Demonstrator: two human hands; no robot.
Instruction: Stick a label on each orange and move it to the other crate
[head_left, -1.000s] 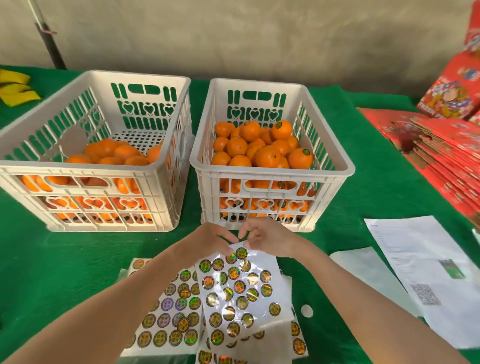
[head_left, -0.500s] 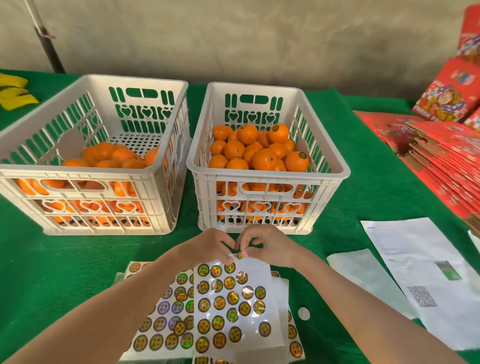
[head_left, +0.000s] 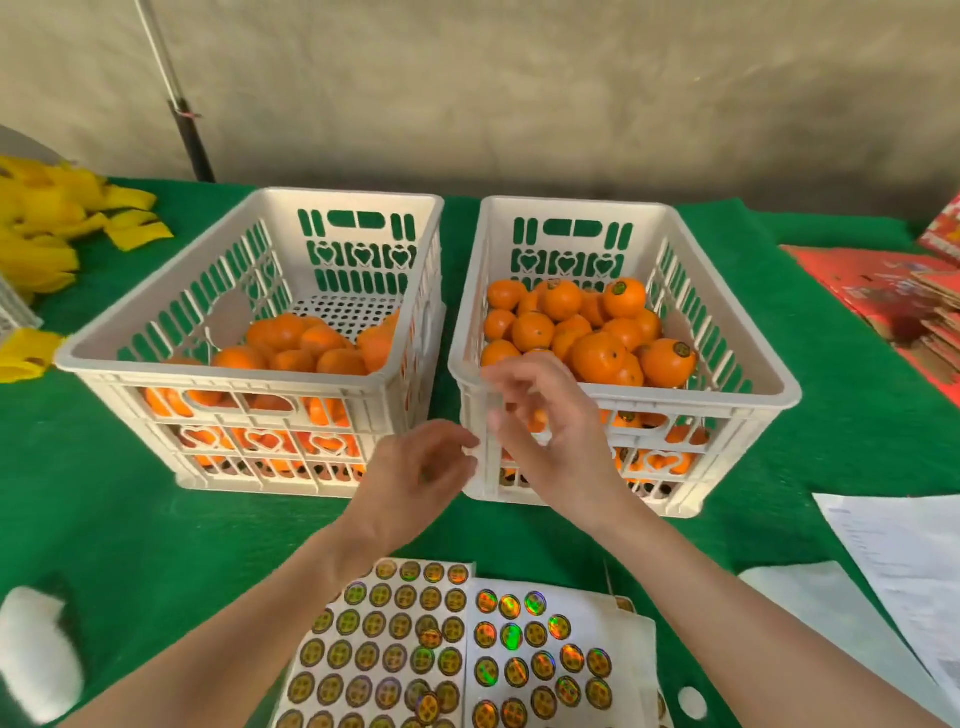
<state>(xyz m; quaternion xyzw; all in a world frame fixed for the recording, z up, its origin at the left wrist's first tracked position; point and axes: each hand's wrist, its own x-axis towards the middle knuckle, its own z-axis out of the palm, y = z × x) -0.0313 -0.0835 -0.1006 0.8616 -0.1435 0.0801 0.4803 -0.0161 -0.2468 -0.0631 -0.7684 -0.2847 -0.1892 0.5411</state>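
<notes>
We have round holographic labels (head_left: 511, 636) on white backing sheets (head_left: 631, 675) at the near edge of the green felt surface (head_left: 156, 545), under our forearms. The unlabelled oranges (head_left: 291, 348) sit in the left white slotted plastic crate (head_left: 156, 364), piled toward its near side with the far floor bare. The labelled oranges (head_left: 597, 358) fill the right white slotted plastic crate (head_left: 737, 400); dark stickers show on several tops.

Both hands hover above the sheets, in front of the crates' near walls. Our right hand (head_left: 556, 441) is at the right crate's near-left corner, fingers (head_left: 519, 376) curled. Motion blur means we cannot tell if a peeled label is pinched there. Our left hand (head_left: 415, 483) is lower, near the gap between the crates, fingers (head_left: 452, 441) loosely curled. There's a dark smudge on them; we cannot tell if it's a label.

Our read: the step in hand is getting a label onto the next orange from the left crate. To do it well:
- hold the label by its edge, adhesive off the skin
- take a top orange so the pile doesn't roll
- press the label flat on smooth peel and rub the rim down
- set the orange into the right crate, don't drop it

Around this: white printed papers (head_left: 904, 561) to the right, red cartons (head_left: 893, 291) far right, yellow strips (head_left: 47, 234) far left.
</notes>
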